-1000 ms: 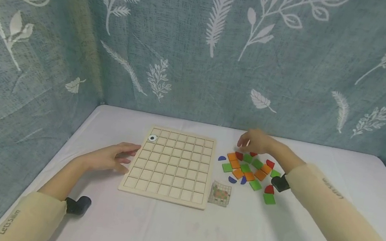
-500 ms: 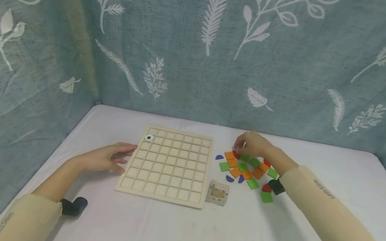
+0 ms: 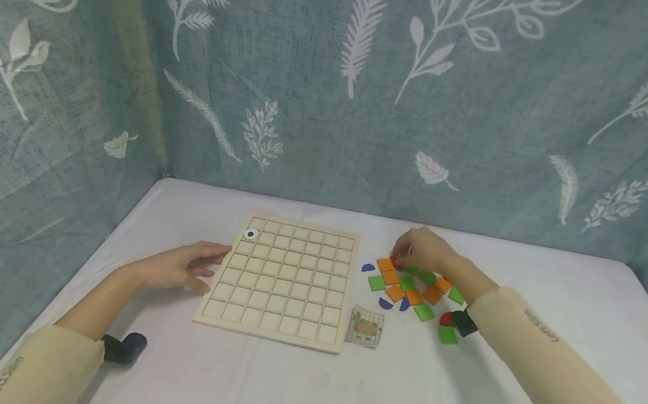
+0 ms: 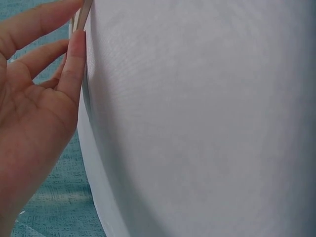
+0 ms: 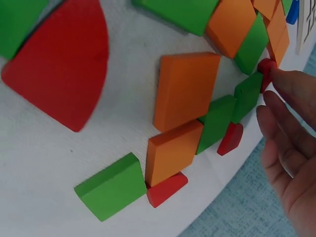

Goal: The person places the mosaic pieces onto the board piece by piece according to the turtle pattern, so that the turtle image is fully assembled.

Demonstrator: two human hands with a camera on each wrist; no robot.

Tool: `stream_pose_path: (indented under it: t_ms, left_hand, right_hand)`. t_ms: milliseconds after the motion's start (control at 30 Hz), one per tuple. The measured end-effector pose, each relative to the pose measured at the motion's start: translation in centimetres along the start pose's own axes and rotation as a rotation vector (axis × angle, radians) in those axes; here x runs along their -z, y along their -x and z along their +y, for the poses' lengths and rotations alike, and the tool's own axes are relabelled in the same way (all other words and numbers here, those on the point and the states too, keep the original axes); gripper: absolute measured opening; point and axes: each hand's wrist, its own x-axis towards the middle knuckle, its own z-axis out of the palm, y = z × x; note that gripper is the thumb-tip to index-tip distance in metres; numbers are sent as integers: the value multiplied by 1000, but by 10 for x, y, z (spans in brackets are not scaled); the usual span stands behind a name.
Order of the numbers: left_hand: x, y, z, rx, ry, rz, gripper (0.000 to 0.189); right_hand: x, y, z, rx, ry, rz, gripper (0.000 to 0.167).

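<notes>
A pale wooden grid board [image 3: 281, 280] lies on the table. My left hand [image 3: 180, 266] rests at its left edge, fingers extended; in the left wrist view, fingertips of this hand [image 4: 37, 94] touch the board's thin edge [image 4: 85, 17]. A round white piece with a dark centre [image 3: 251, 234] occupies a cell near the top left corner. Behind the loose tiles, my right hand [image 3: 425, 248] reaches down with curled fingers. Its thumb and forefinger pinch a red rounded tile [image 5: 265, 70], partly covered by the fingers, beside green [image 5: 248, 96] and orange tiles [image 5: 278, 42].
Several orange, green, red and blue tiles [image 3: 412, 297] are scattered right of the board. A small picture card [image 3: 365, 327] lies beside the board's lower right corner. The white-covered table [image 3: 286, 395] ends at a patterned teal curtain [image 3: 307, 145].
My right hand has lowered slightly toward the back of the tiles, its fingers coming onto the red tile. My left hand stays at the board's edge. The head view has shifted a little.
</notes>
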Motion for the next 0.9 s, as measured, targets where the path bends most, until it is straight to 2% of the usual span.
stream_pose_path:
  t_ms: [167, 667, 900]
  left_hand:
    - [-1, 1, 1, -2, -2, 6, 81]
    - [-3, 2, -1, -7, 7, 8, 81]
    - [-2, 2, 3, 2, -3, 10, 80]
  right_hand:
    - [-3, 1, 0, 26, 17, 24, 9]
    - [-9, 1, 0, 16, -15, -19, 19]
    - [-7, 3, -1, -3, -17, -19, 19]
